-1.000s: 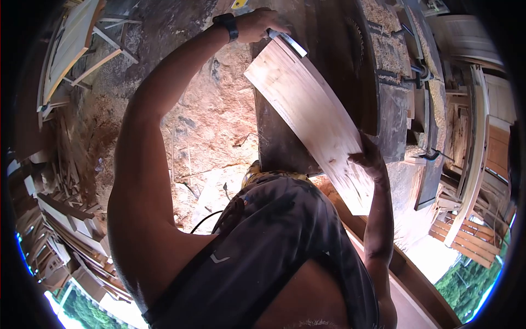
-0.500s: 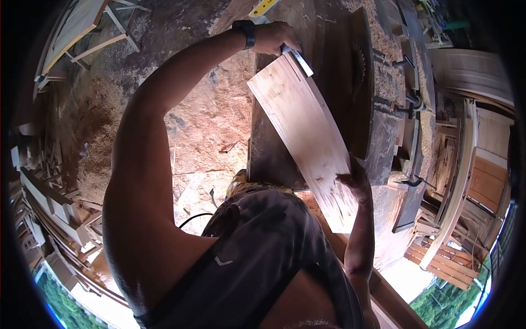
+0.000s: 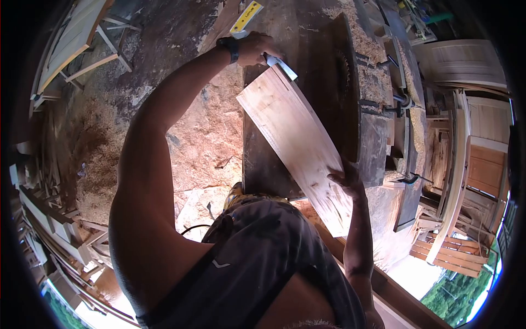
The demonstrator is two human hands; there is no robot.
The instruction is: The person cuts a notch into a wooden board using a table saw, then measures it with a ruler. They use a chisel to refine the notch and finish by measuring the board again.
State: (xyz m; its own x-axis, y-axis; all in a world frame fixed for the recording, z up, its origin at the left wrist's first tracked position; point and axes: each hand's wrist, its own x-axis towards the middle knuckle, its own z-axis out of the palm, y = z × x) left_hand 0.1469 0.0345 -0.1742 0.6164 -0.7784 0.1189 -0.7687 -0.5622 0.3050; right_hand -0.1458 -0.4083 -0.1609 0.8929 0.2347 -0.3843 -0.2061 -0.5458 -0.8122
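Note:
A pale wooden board lies slanted in front of me over a dark work surface, its lower end close to my body. My left hand, with a dark watch at the wrist, is closed around a try square. The square's yellow handle sticks out beyond the hand, and its silver blade meets the board's upper right corner. Part of the square is hidden under my fingers. Near the lower end, my right hand grips the board's right edge, with fingers on its top face.
A toothed saw blade shows against the dark surface on the right. Beyond it are clamps and heaps of shavings. Sawdust covers the floor at left. Stacked timber and wooden panels stand at the sides.
The whole view has shifted slightly, so the board, square and surroundings sit further left. More of the square's yellow handle shows. Both hands keep their hold.

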